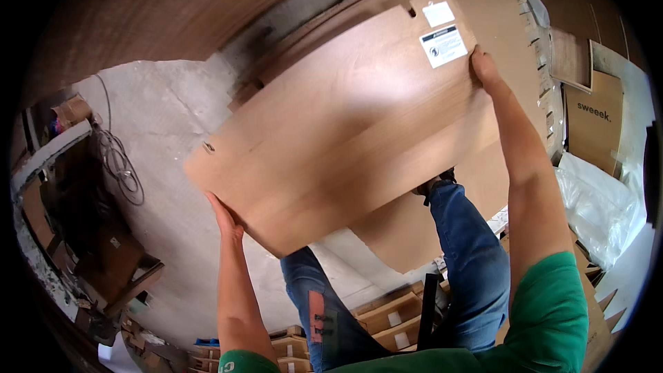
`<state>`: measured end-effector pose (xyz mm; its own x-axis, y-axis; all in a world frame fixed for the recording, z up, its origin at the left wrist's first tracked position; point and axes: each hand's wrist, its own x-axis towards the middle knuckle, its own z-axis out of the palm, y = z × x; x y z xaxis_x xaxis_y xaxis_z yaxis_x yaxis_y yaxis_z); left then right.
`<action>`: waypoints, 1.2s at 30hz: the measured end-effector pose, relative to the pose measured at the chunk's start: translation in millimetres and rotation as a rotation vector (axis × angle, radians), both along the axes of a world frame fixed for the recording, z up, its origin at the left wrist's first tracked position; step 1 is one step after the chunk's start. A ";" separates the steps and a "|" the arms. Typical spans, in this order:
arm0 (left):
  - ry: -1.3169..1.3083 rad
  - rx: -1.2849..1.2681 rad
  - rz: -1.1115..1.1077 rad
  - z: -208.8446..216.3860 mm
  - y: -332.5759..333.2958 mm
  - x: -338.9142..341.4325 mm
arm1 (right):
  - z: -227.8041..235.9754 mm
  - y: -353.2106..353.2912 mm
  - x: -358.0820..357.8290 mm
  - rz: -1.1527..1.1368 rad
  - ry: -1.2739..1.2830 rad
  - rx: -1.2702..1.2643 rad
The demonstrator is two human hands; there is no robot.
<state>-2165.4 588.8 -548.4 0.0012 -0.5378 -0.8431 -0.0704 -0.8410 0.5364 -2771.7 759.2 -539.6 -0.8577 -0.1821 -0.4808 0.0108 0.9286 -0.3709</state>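
A large wood-grain panel (345, 117) spans the space before me, tilted and slightly blurred. White labels (443, 45) are stuck near its far right end, and small dark cut-outs show close to its far corners. My left hand (226, 220) is at the panel's left end, with its fingers partly hidden at the edge. At the opposite end, my right hand (485, 68) grips the edge beside the labels, its fingertips out of sight. Under the panel lies a large cardboard sheet (407, 235), and the panel covers part of it.
Another brown board (138, 14) fills the upper left. A coiled black cable (121, 166) lies on the concrete floor (166, 110). Clear plastic wrap (597, 200) and a printed cardboard box (594, 121) stand at the right. Wooden pieces (394, 321) lie behind my legs.
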 end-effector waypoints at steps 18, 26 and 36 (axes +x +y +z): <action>-0.063 0.073 0.055 -55.4 -5.7 -52.8 | -79.7 -8.3 -83.5 -0.017 -0.045 -0.036; -0.025 0.066 0.076 -84.4 -11.4 -56.2 | -113.2 -1.1 -112.8 0.480 -0.124 -0.106; -0.042 0.064 0.008 -87.0 -9.7 -45.6 | -39.8 46.3 46.2 0.910 0.439 -0.054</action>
<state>-2211.0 579.1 -635.4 0.0412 -0.4823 -0.8751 -0.0844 -0.8744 0.4779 -2725.4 805.5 -579.4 -0.4811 -0.8673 -0.1278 -0.8405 0.4978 -0.2140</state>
